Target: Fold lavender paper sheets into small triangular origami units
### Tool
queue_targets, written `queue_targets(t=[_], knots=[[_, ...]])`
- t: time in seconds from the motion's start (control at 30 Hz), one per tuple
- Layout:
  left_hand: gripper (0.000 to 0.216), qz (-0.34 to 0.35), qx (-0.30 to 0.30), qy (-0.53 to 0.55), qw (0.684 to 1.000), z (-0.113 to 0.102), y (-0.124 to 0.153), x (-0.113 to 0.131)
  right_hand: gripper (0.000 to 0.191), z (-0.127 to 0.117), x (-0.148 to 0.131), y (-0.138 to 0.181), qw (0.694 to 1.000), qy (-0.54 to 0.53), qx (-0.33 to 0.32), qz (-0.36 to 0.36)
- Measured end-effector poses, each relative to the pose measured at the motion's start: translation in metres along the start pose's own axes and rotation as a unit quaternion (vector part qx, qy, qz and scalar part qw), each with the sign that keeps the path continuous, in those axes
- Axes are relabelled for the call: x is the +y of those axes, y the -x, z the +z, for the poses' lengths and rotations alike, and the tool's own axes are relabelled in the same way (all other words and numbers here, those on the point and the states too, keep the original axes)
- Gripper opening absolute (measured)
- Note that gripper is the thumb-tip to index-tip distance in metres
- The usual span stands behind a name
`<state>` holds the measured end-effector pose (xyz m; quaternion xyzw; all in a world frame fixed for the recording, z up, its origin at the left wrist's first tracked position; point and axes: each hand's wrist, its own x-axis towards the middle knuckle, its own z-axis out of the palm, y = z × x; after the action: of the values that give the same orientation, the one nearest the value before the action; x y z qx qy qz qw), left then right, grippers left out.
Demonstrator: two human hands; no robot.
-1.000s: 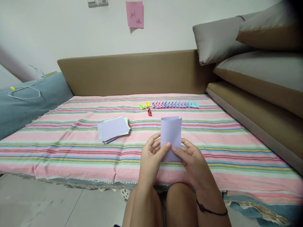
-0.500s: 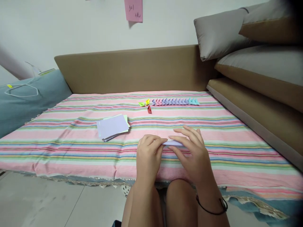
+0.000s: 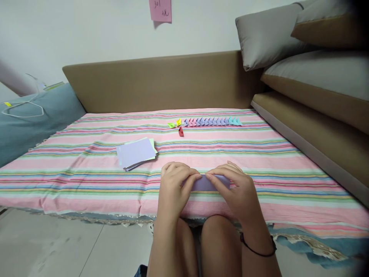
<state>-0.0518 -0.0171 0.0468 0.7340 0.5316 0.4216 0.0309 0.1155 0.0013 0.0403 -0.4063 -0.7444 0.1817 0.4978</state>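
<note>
A folded purple sheet of paper (image 3: 204, 184) is held up between both hands, its broad face towards me. My left hand (image 3: 176, 184) pinches its top edge left of the middle with thumb and forefinger. On the right of that same edge, my right hand (image 3: 232, 184) pinches with thumb and fingers. Beyond the hands stretches a row of small folded paper pieces (image 3: 213, 122) in purple, pink and light blue. Near the row's left end lie a yellow piece (image 3: 178, 122), a green piece (image 3: 171, 125) and a red piece (image 3: 181, 131).
To the left rests a stack of paper sheets (image 3: 137, 152), a purple one on top. Striped cloth (image 3: 86, 169) covers the seat, with a brown backrest (image 3: 155, 84) behind. Grey and brown cushions (image 3: 314, 77) are piled at the right. A wire hanger (image 3: 23, 109) lies far left.
The purple paper has turned from edge-on to showing its broad face. My right hand's fingers, loosely around it before, now pinch its top edge close to the left hand.
</note>
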Motion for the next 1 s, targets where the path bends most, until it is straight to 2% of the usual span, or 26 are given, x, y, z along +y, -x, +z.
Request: queue_targets(t=[0.1, 0.23, 0.4, 0.53, 0.6, 0.67, 0.73, 1.0], knots=[[0.013, -0.027, 0.016, -0.017, 0.999, -0.008, 0.002, -0.008, 0.010, -0.001, 0.002, 0.000, 0.999, -0.014, 0.007, 0.032], [0.010, -0.068, 0.094, -0.064, 0.991, -0.012, 0.006, -0.017, 0.010, 0.000, 0.002, 0.000, 0.998, -0.033, 0.015, 0.054], [0.010, -0.064, 0.179, -0.131, 0.973, -0.005, 0.007, -0.015, 0.009, 0.002, -0.003, 0.000, 0.998, -0.027, 0.036, 0.048], [0.006, -0.063, 0.237, -0.123, 0.961, -0.004, 0.005, -0.010, 0.009, 0.003, -0.003, -0.001, 0.998, -0.010, 0.049, 0.042], [0.010, -0.015, 0.198, -0.094, 0.976, -0.003, 0.003, -0.007, 0.009, 0.004, -0.003, -0.002, 0.998, 0.002, 0.048, 0.031], [0.017, 0.044, 0.117, -0.071, 0.990, -0.001, 0.002, -0.001, 0.009, 0.005, -0.003, -0.003, 0.999, 0.009, 0.043, 0.014], [0.017, 0.063, 0.065, -0.069, 0.993, 0.003, 0.000, 0.004, 0.009, 0.006, -0.003, -0.003, 0.999, 0.016, 0.040, 0.002], [0.011, 0.031, 0.045, -0.109, 0.993, 0.011, -0.001, 0.014, 0.007, 0.012, -0.002, -0.001, 0.993, 0.114, 0.038, -0.017]])
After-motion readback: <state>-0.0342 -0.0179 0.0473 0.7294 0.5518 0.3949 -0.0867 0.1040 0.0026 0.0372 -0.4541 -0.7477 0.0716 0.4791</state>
